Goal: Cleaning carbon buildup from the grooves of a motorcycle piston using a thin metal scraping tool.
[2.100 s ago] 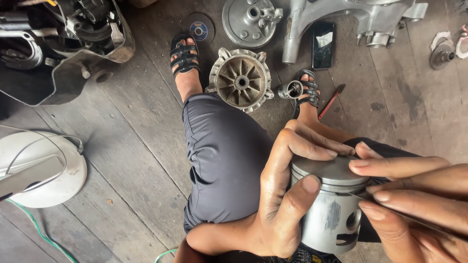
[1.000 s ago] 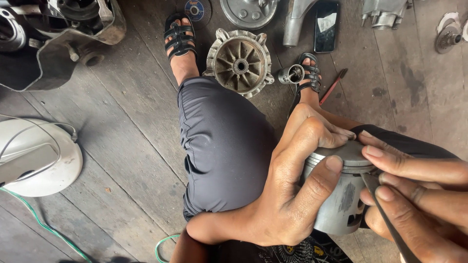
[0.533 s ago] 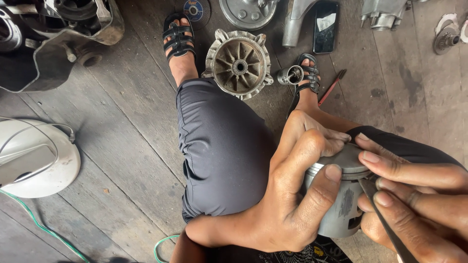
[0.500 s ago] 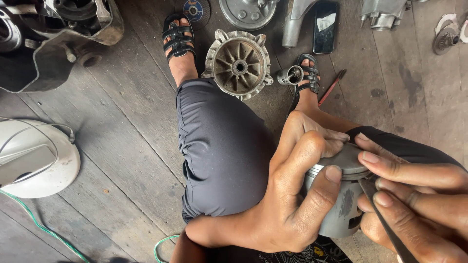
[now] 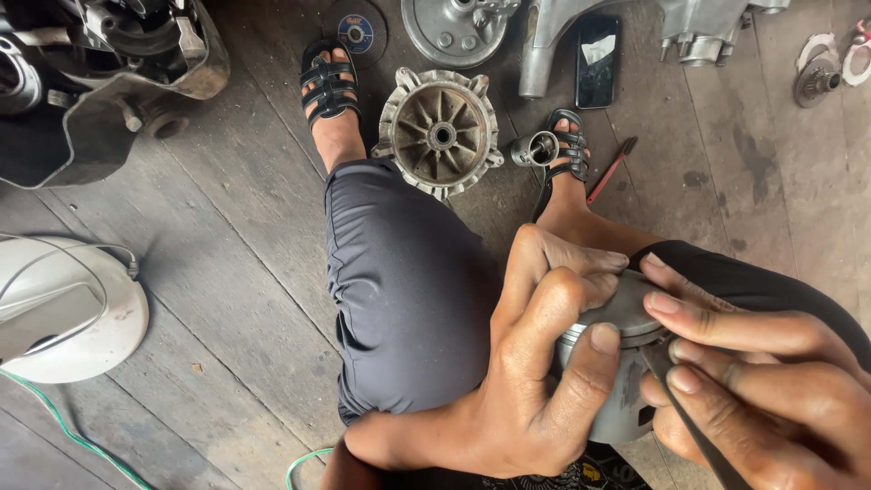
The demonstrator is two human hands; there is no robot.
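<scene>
The left hand [image 5: 535,363] is clenched around a grey piston [image 5: 626,363] held over the right knee, thumb pressed on its side just below the crown. The right hand [image 5: 762,381] pinches a thin dark blade [image 5: 694,426] whose tip meets the piston's upper edge. Doing this well likely means keeping the piston braced on the knee and the blade shallow, with light strokes. The blade's far end is cut off at the bottom edge; the contact point and the piston's lower half are hidden by fingers.

L hand [image 5: 535,363] grips piston [image 5: 617,363]; R hand [image 5: 762,381] w/ thin tool [image 5: 694,431].
</scene>
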